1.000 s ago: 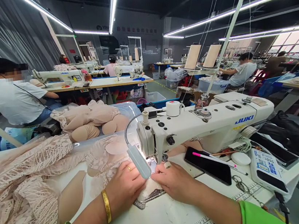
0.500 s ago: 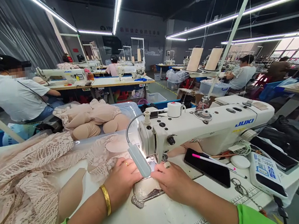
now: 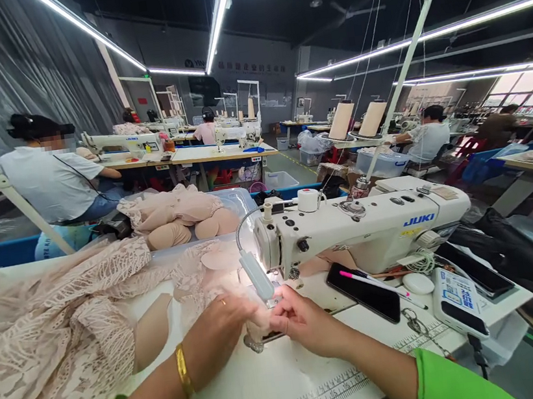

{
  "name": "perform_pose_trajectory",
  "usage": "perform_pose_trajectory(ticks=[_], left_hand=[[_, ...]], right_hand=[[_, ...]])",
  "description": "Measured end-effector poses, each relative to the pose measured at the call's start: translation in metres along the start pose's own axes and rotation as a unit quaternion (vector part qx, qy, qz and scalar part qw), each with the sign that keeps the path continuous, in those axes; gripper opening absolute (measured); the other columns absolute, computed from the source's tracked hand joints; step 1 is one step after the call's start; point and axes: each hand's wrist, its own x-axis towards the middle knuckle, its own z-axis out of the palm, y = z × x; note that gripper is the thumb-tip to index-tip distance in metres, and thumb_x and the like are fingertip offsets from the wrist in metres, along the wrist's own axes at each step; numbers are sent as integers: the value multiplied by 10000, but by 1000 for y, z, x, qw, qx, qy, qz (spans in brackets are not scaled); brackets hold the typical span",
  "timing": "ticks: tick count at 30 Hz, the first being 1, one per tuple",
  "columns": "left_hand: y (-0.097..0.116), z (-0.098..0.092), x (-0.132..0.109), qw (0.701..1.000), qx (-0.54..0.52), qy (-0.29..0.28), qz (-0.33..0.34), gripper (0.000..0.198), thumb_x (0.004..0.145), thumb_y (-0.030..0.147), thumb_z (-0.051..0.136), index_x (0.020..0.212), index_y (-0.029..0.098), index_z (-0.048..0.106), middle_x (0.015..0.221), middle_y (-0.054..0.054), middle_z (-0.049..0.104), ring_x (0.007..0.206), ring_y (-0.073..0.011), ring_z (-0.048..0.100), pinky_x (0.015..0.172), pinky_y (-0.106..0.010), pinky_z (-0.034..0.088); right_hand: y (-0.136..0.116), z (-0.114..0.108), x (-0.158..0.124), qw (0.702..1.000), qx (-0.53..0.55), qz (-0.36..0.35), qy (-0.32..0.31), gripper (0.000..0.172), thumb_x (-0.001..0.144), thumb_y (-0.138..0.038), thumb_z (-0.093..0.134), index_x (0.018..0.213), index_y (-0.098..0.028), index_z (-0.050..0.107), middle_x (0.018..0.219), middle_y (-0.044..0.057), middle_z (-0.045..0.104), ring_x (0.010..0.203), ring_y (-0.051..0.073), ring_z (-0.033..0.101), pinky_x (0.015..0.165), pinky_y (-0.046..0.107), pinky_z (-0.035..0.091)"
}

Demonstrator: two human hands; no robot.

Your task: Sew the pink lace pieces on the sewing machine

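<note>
A white JUKI sewing machine (image 3: 368, 222) stands before me, its needle area lit by a small grey lamp (image 3: 258, 278) on a bent metal neck. My right hand (image 3: 307, 325) is closed, thumb and fingers pinching the edge of a beige fabric piece (image 3: 260, 319) just in front of the needle area. From the other side my left hand (image 3: 218, 333), wearing a ring and a gold bracelet, grips the same piece, fingers together and slightly blurred. The lamp and my fingers hide the needle and part of the fabric.
Beige lace (image 3: 90, 314) is heaped on the left of the table, with bra cups (image 3: 173, 234) in a clear bin behind. To the right lie a black phone (image 3: 364, 291), a pink-tipped pen (image 3: 381, 286) and a white power bank (image 3: 460, 305). A co-worker (image 3: 57, 174) sits beyond.
My right hand has turned and its fingers have curled in beside the lamp. My left hand has shifted over the fabric, lifting it between both hands. The camera view has moved slightly.
</note>
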Motion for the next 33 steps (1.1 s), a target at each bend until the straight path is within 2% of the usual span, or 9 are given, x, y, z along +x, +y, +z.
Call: perform_pose_trajectory(ticks=[3,5,7,10,13,16,22,30,33], left_hand=[[49,-8,-30,993,-97,44,-42,327,985,64,528,1191,274,673,1157,-60,768,1019,-198,710,907,-313,564],[84,-4,-53,955,-234,35,-179,201,1008,173,587,1127,279,711,1058,-59,779,935,-197,723,831,-307,588],[110,4,-70,826,-434,22,-358,180,1005,355,658,1130,247,728,971,-78,789,833,-208,751,726,-309,620],[124,8,-72,553,-628,114,-535,363,925,490,761,1076,160,753,1027,-156,799,972,-285,792,865,-397,659],[115,1,-56,429,-657,275,-556,340,833,371,866,1081,170,751,1162,-140,792,1149,-297,750,988,-398,639],[107,-4,-44,420,-623,361,-552,396,769,217,898,1131,193,739,1196,-89,793,1146,-272,748,941,-344,656],[121,-1,-40,463,-646,339,-503,509,730,309,961,1177,167,763,1253,-113,779,1195,-308,722,935,-330,654],[129,-8,-36,352,-672,373,-534,226,820,179,788,1045,187,803,1118,-61,811,987,-222,772,799,-275,665],[132,-11,-31,347,-678,370,-532,237,849,213,795,1086,215,789,1131,-44,803,935,-196,766,778,-274,662]], right_hand=[[-12,21,-6,980,193,50,2,491,881,-415,775,1249,-243,500,805,-59,603,747,159,591,648,267,454],[-19,35,-11,971,232,48,29,525,826,-400,826,1225,-243,523,776,-68,582,739,155,585,632,257,425],[-24,48,-19,966,251,42,49,551,807,-431,852,1227,-252,543,778,-67,566,735,151,559,637,258,406],[-26,66,-34,961,268,13,69,601,794,-523,868,1245,-270,562,749,-76,488,710,146,499,677,276,399],[-24,82,-53,957,281,-6,67,598,819,-564,852,1261,-292,556,775,-66,482,730,150,486,711,288,390],[-23,91,-71,959,280,-5,51,584,863,-564,826,1303,-312,535,813,-51,519,738,149,491,716,290,388],[-28,89,-76,951,296,15,87,658,854,-621,808,1352,-319,503,961,15,672,885,217,621,799,336,470],[-16,98,-75,934,331,6,132,622,851,-517,848,1335,-305,520,981,13,700,940,223,647,866,352,495],[-14,100,-77,935,329,7,135,622,852,-519,849,1337,-296,528,1019,24,720,949,223,651,861,343,499]])
